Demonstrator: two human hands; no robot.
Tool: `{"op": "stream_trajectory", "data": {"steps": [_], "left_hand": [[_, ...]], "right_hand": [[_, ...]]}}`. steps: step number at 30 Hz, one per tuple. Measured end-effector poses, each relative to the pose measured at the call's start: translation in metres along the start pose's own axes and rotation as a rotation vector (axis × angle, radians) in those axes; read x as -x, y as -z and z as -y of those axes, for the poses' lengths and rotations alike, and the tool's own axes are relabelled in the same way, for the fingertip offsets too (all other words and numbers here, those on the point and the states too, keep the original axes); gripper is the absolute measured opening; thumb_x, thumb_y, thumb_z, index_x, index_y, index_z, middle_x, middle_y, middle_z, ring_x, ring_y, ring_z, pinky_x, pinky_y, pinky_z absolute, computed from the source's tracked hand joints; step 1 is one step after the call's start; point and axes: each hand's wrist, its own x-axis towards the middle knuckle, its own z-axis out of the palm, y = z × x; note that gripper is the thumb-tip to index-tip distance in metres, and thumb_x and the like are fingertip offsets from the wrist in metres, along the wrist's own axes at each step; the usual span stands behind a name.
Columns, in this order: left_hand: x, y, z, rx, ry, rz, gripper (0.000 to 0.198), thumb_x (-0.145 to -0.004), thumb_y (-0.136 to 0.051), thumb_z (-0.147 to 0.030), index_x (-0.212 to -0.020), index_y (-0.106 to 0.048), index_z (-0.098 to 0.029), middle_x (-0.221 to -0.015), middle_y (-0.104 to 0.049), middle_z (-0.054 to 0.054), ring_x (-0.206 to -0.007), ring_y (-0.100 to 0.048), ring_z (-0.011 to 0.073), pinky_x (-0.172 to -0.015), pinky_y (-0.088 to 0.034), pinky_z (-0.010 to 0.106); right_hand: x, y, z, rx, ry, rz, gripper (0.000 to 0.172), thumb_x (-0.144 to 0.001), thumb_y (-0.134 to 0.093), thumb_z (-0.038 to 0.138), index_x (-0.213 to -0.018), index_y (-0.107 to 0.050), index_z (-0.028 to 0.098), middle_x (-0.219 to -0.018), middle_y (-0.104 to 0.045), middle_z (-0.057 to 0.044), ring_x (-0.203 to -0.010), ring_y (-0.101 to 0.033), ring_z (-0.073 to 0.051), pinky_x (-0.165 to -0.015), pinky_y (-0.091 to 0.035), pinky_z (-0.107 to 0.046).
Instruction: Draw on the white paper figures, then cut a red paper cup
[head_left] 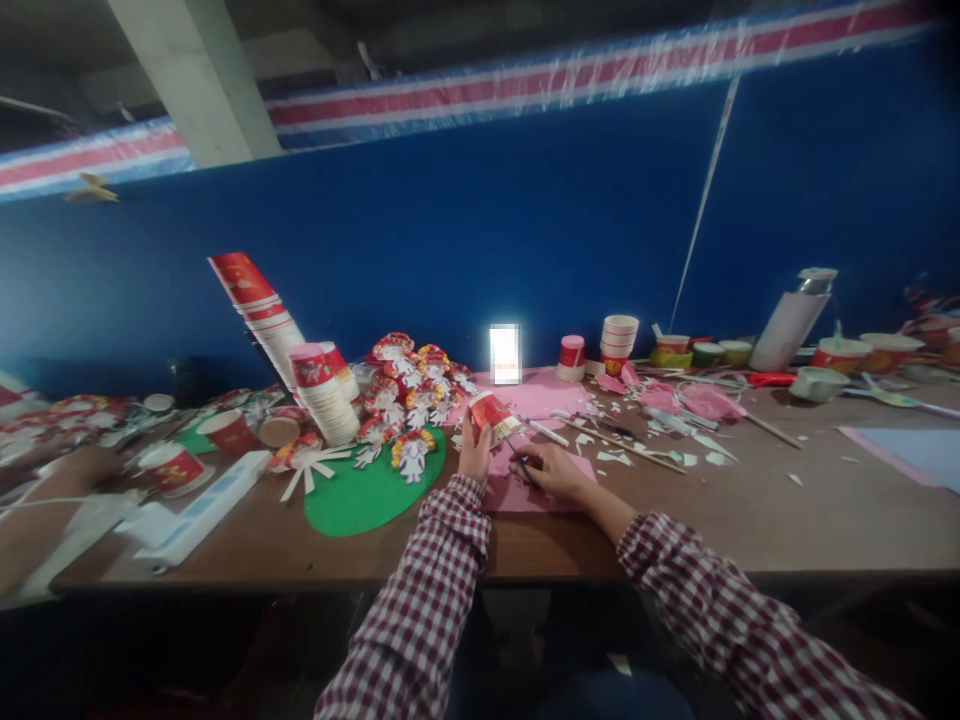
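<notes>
Held up over the pink sheet [517, 494] is a red and white paper cup [491, 410], tilted, with my left hand [475, 448] closed round its lower side. Just right of the cup, my right hand [546, 470] is closed on a thin dark tool, its tip pointing toward the cup; the tool's exact kind is too small to tell. A green round sheet [375, 498] lies to the left, bearing white paper figures with red and yellow ruffles [415, 455].
Tall stacked cups [322, 395] stand left, near a white power strip [210, 510]. Another person's arm [52, 500] is at the far left. Paper scraps and brushes [652, 457] lie right; a bottle [793, 325] and paint cups [840, 354] stand farther right. A bright screen [505, 354] is behind.
</notes>
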Motion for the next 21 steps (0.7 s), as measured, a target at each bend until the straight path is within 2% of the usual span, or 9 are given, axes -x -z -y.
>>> {"op": "stream_trajectory", "data": {"steps": [14,21], "left_hand": [[0.0028,-0.0013,-0.0043,-0.098,-0.019,0.024,0.064,-0.082,-0.059,-0.032,-0.138,-0.029,-0.025,-0.122,-0.056,0.012,-0.084,-0.064,0.016,-0.062,-0.054,0.025],[0.0059,-0.0033,-0.0094,-0.142,-0.025,0.019,0.059,-0.084,-0.056,-0.031,-0.137,-0.032,-0.023,-0.125,-0.054,0.012,-0.096,-0.062,0.0188,-0.077,-0.054,0.029]], "right_hand": [[-0.002,0.0005,-0.0058,-0.01,0.058,-0.035,0.022,-0.08,-0.054,0.03,-0.079,-0.067,0.012,-0.057,-0.058,-0.001,-0.05,-0.047,-0.01,-0.048,-0.035,-0.02],[-0.0011,0.0002,-0.0023,-0.018,0.059,-0.036,0.023,-0.081,-0.055,0.033,-0.08,-0.065,0.012,-0.058,-0.058,-0.001,-0.05,-0.048,-0.01,-0.047,-0.035,-0.021]]}}
